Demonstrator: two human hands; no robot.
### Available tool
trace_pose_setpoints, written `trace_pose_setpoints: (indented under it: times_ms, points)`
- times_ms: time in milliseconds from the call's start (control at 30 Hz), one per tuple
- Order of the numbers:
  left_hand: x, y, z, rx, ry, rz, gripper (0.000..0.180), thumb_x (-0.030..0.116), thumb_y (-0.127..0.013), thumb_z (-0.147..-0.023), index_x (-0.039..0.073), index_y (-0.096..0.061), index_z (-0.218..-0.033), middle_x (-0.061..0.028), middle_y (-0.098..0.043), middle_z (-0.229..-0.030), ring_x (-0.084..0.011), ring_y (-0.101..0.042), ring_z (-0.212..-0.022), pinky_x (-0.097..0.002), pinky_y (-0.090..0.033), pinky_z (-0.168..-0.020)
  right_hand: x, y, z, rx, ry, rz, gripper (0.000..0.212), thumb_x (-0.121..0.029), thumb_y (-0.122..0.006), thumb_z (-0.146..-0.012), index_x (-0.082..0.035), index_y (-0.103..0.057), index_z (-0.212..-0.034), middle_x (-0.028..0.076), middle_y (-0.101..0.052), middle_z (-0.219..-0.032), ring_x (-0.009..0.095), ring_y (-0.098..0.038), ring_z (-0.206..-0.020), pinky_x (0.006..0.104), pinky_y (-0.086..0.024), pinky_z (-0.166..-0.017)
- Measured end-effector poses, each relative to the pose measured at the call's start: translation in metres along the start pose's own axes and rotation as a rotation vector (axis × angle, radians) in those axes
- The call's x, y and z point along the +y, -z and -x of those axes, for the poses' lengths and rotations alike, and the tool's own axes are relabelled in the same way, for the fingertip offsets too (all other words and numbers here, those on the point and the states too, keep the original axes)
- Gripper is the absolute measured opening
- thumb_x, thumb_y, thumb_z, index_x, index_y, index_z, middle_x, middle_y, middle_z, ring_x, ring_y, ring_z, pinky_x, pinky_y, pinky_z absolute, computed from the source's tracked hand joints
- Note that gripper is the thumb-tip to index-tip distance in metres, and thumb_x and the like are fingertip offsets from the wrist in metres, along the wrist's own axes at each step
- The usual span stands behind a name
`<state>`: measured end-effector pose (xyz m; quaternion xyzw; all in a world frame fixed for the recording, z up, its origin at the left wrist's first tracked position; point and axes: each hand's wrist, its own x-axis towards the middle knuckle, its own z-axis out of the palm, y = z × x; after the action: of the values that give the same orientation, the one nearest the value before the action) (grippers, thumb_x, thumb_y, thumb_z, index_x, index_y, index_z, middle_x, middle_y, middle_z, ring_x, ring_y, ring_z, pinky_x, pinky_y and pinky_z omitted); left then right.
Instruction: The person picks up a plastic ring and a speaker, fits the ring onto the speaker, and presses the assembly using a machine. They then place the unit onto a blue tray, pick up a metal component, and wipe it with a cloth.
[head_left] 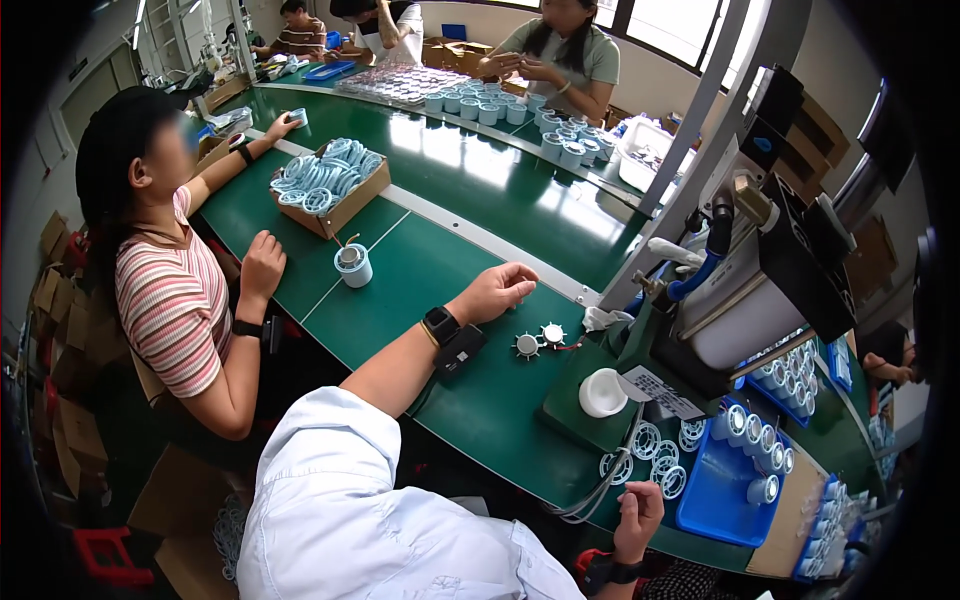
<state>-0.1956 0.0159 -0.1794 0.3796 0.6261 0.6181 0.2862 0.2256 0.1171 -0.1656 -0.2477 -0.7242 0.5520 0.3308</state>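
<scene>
My left hand (pixel 496 291), a dark watch on its wrist, is held over the green bench with its fingers loosely curled and nothing showing in them. Two round metal discs with small prongs, a nearer one (pixel 527 346) and a farther one (pixel 552 333), lie just beyond it to the right, with a red wire beside them. Closer to me on the right, my right hand (pixel 636 519) hovers near the bench edge, fingers bent in and seemingly bare. Light-blue plastic rings (pixel 664 462) lie beyond it. A white round cup-shaped holder (pixel 603 393) sits on the green press base.
A press (pixel 735 310) stands at right. Beside it, a blue tray (pixel 722 500) holds several light-blue cups. At left, a seated co-worker (pixel 165 270) reaches past a cardboard box (pixel 352 200) of rings. One light-blue cup (pixel 353 268) with wires stands midway. Across the bench, other people sit behind cups.
</scene>
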Motion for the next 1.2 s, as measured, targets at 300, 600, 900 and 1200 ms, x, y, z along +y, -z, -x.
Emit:
trace_pose_setpoints:
  times_ms: [300,600,900,1200]
  points:
    - [0.001,0.005,-0.002,-0.011,-0.075,-0.007,0.023,0.021,-0.058,-0.098,0.005,-0.061,-0.114,0.0015,-0.06,-0.092,-0.0052,-0.054,-0.078,-0.0212,-0.048,-0.072,-0.001,0.005,0.005,-0.049,0.003,0.038,0.007,-0.002,-0.055,-0.092,0.0,-0.06,-0.097,0.002,-0.053,-0.087,0.007,-0.051,-0.071,0.0194,-0.039,-0.061]
    - [-0.001,0.0,0.009,-0.104,-0.111,-0.211,0.026,0.022,-0.066,-0.092,0.003,-0.062,-0.11,-0.0008,-0.059,-0.095,-0.0106,-0.055,-0.08,-0.0234,-0.049,-0.075,0.004,0.0,0.003,-0.002,0.042,0.029,0.01,-0.002,-0.056,-0.092,0.0,-0.061,-0.1,0.002,-0.054,-0.089,0.007,-0.052,-0.073,0.0187,-0.04,-0.063]
    - [0.02,-0.031,0.051,-0.112,-0.34,-0.878,0.039,0.022,-0.078,-0.077,0.003,-0.061,-0.107,-0.0106,-0.059,-0.103,-0.0217,-0.057,-0.096,-0.0336,-0.048,-0.085,0.009,0.001,0.001,0.017,0.105,0.001,0.011,-0.003,-0.056,-0.092,0.0,-0.061,-0.101,0.001,-0.054,-0.088,0.007,-0.052,-0.073,0.0186,-0.039,-0.062]
    - [0.042,-0.028,0.096,-0.223,-0.061,-0.432,0.038,0.006,-0.076,-0.076,0.004,-0.061,-0.111,-0.0047,-0.057,-0.105,-0.0118,-0.056,-0.088,-0.0267,-0.05,-0.078,0.002,-0.004,0.006,0.117,0.122,-0.014,0.013,0.007,-0.055,-0.088,0.001,-0.062,-0.097,0.002,-0.055,-0.083,0.006,-0.052,-0.069,0.0177,-0.038,-0.059]
